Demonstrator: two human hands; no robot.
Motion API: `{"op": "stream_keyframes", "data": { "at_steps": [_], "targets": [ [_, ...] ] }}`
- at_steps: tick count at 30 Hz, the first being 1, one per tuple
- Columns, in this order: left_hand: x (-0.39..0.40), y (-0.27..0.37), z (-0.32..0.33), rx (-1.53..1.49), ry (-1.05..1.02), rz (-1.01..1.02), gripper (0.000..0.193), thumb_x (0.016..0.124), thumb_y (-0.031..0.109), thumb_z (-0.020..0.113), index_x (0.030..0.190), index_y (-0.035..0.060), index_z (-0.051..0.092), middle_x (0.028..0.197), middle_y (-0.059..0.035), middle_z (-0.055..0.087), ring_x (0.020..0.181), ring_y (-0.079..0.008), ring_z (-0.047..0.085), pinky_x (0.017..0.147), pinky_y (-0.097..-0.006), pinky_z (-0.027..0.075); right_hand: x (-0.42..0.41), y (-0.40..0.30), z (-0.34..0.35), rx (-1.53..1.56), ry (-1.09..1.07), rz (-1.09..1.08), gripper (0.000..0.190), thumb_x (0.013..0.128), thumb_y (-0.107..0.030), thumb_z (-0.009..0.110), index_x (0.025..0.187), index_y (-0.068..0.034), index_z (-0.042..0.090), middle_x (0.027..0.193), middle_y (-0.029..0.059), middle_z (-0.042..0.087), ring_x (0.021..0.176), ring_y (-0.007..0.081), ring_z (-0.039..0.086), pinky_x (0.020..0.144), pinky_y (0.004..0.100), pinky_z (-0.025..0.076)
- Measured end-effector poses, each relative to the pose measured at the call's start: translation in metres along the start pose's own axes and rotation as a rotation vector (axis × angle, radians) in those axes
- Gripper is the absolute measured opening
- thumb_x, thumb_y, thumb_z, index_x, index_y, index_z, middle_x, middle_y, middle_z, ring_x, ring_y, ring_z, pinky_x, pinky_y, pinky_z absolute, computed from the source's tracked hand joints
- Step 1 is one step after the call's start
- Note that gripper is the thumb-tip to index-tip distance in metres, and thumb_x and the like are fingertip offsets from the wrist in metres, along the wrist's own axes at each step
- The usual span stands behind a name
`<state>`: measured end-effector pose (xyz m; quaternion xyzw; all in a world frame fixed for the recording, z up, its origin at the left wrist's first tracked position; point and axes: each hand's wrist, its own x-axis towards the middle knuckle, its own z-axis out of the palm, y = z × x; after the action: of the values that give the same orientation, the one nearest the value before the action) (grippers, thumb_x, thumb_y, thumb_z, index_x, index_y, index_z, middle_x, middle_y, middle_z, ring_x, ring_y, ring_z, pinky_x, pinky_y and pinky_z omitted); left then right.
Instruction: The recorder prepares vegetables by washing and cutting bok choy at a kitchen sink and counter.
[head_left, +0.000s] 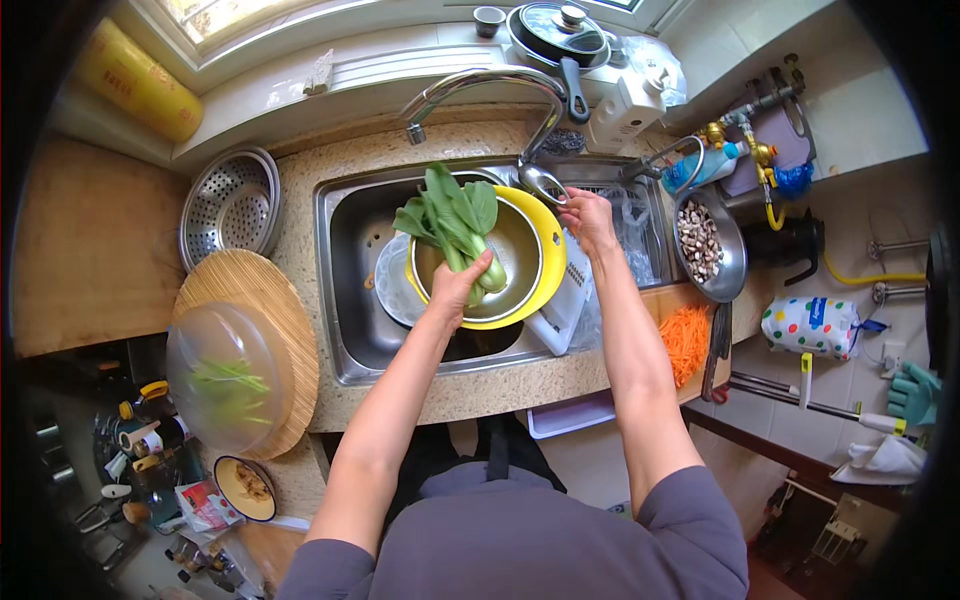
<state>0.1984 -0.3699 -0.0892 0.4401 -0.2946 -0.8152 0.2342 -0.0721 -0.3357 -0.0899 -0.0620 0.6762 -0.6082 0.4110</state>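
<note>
My left hand (459, 289) grips a bunch of bok choy (454, 217) by its pale stems, over a metal strainer bowl (517, 240) set in a yellow plastic basin (556, 262). The basin stands in the steel sink (360, 300), partly above a translucent lid or dish (397, 281). With its fingertips my right hand (589, 217) touches the lever handle (544, 184) of the chrome faucet (487, 75). The spout points to the left of the basin; no water is seen flowing. A white grater (574, 289) leans to the right of the basin.
On the right are a steel bowl of chopped mushrooms (701, 240), shredded carrot (684, 341) on a cutting board and a knife (718, 349). To the left stand a steel colander (234, 202) and a covered dish (225, 375) on a round bamboo mat (300, 360). A lidded pan (559, 34) sits behind.
</note>
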Motion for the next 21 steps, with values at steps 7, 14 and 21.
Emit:
{"op": "stream_keyframes", "data": {
  "at_steps": [7,14,21],
  "targets": [
    [0.029,0.002,-0.013,0.161,0.087,0.105,0.05,0.084,0.035,0.076,0.117,0.0004,0.06,0.104,-0.0067,0.066,0.092,-0.0147,0.063,0.081,-0.03,0.05,-0.075,0.017,0.066,-0.587,0.162,-0.802,0.018,0.086,-0.011,0.059,0.101,0.0,0.062,0.089,0.0173,0.067,0.08,0.031,0.066,0.074,0.0406,0.052],
    [0.052,0.001,-0.007,0.059,0.476,0.032,0.04,0.091,0.034,0.067,0.112,-0.0001,0.066,0.098,-0.0073,0.068,0.083,-0.0153,0.063,0.072,-0.0306,0.049,-0.08,0.091,0.107,-0.895,-0.2,-0.497,0.038,0.096,-0.032,0.052,0.099,0.004,0.063,0.073,0.0293,0.064,0.067,0.0456,0.064,0.068,0.0519,0.052],
    [0.057,0.0,-0.024,0.148,0.377,0.137,0.045,0.083,0.028,0.078,0.111,-0.004,0.065,0.1,-0.0099,0.069,0.082,-0.017,0.065,0.069,-0.0319,0.052,-0.072,0.075,0.132,-1.068,-0.106,-0.3,0.067,0.099,-0.05,0.035,0.078,0.003,0.071,0.084,0.0343,0.064,0.08,0.049,0.064,0.076,0.0536,0.05]
  ]
}}
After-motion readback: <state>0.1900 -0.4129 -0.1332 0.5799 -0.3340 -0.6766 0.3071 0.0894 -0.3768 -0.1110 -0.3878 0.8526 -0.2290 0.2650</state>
